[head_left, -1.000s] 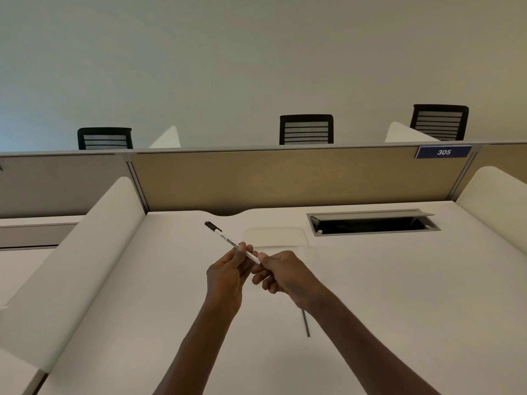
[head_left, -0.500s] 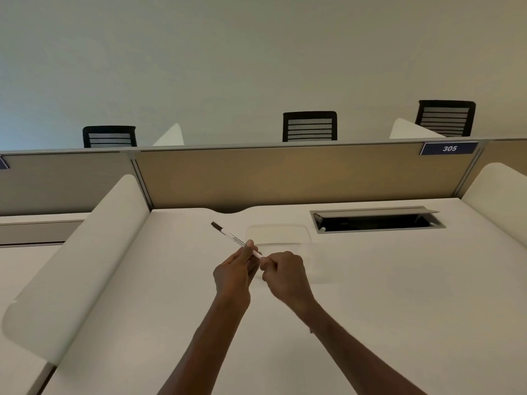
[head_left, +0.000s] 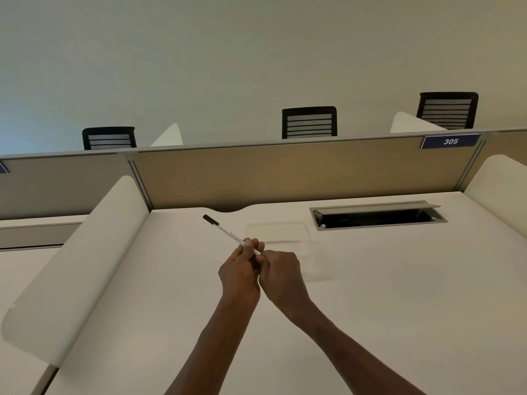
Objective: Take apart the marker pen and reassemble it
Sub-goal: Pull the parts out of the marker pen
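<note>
White desk (head_left: 399,295) fills the lower view; cable hatch (head_left: 376,218) at 2 o'clock from the hands. Left hand (head_left: 239,272) at centre, fingers curled round the marker pen (head_left: 228,233). Pen slants toward 10 o'clock, black end outermost, held above the desk. Right hand (head_left: 282,276) touches the left, fingertips pinching the pen's near end.

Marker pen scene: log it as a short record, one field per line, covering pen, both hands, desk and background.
pen: white marker pen with a black end pointing up and to the left, held above the desk
left hand: left hand grips the pen's near part
right hand: right hand is curled at the pen's near end; what it pinches is hidden
desk: white desk with an open cable hatch at the right rear
background: tan partition, sign 305, three black chairs
</note>
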